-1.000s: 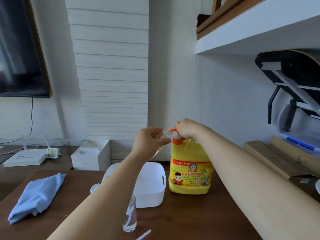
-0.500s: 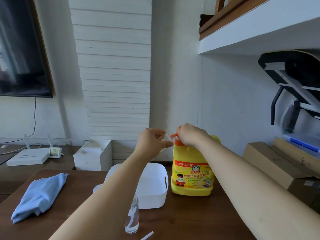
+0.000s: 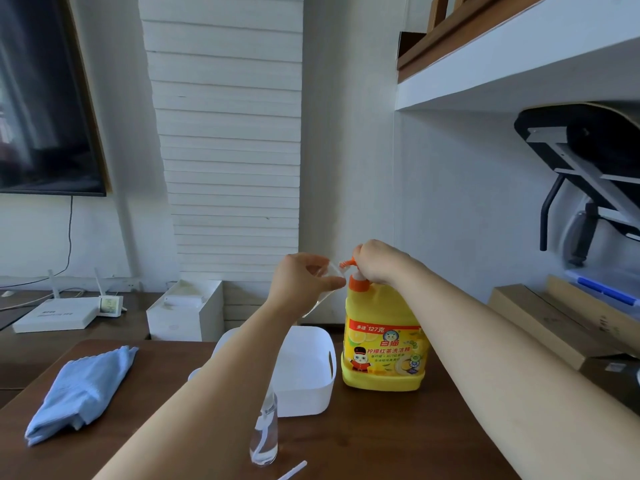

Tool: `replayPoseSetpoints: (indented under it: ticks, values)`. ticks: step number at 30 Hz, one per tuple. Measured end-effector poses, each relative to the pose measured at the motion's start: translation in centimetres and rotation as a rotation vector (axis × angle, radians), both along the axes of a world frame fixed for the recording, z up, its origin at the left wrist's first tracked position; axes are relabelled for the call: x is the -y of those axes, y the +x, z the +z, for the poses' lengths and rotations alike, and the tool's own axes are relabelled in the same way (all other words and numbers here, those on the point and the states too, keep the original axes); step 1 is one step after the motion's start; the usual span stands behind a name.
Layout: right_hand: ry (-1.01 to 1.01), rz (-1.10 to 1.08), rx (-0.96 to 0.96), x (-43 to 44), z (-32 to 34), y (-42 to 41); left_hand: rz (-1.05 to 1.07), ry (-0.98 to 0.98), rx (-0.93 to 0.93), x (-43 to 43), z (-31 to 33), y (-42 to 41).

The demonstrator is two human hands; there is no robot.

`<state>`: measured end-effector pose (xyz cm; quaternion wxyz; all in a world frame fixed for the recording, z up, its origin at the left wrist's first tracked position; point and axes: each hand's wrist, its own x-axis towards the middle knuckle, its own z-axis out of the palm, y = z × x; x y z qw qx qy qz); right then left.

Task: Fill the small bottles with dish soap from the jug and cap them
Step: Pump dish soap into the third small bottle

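Note:
A yellow dish soap jug [image 3: 382,344] with an orange pump stands on the dark wooden table [image 3: 381,441]. My right hand [image 3: 379,263] is closed over the pump head. My left hand [image 3: 303,282] holds a small clear bottle [image 3: 327,271] tilted with its mouth right at the orange spout. A second small clear bottle [image 3: 265,434] stands upright near the table's front, partly behind my left forearm. A thin white tube [image 3: 292,471] lies just in front of it.
A white plastic basket [image 3: 311,372] sits left of the jug. A folded blue cloth [image 3: 81,393] lies at the table's left. Behind are a white box [image 3: 185,310] and a router [image 3: 55,315]. Cardboard boxes [image 3: 554,323] stand to the right.
The pump head and my right hand went down and have come back up slightly. My left hand keeps the small bottle at the spout.

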<state>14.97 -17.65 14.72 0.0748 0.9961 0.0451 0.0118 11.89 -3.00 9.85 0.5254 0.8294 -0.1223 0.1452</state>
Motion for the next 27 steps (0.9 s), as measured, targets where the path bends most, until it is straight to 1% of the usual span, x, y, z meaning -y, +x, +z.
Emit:
replayPoseSetpoints:
  ticks: [3, 7, 15, 17, 19, 23, 27]
  values:
    - [0.044, 0.001, 0.03, 0.3, -0.8, 0.1, 0.004, 0.017, -0.003, 0.0, -0.1, 0.1]
    - [0.024, -0.002, 0.032, 0.6, -1.8, -0.5, 0.013, 0.075, -0.02, -0.1, -0.6, 0.0]
    - [-0.092, 0.029, -0.029, 0.0, 0.6, 0.0, 0.017, -0.039, -0.017, 0.3, -0.1, -0.3]
    - [-0.118, 0.021, -0.031, -0.2, 0.9, 0.0, 0.023, -0.04, -0.019, 0.3, 0.2, -0.4]
    - [-0.094, 0.017, -0.018, -0.1, 0.6, 0.0, 0.026, -0.032, -0.018, 0.3, 0.4, -0.5]
    - [0.05, 0.021, 0.042, 0.4, -0.3, 0.0, 0.027, -0.033, -0.019, 0.3, 0.3, -0.4]
    - [0.052, 0.009, 0.05, 0.7, -1.4, -0.1, 0.029, -0.003, -0.024, 0.2, -0.2, -0.4]
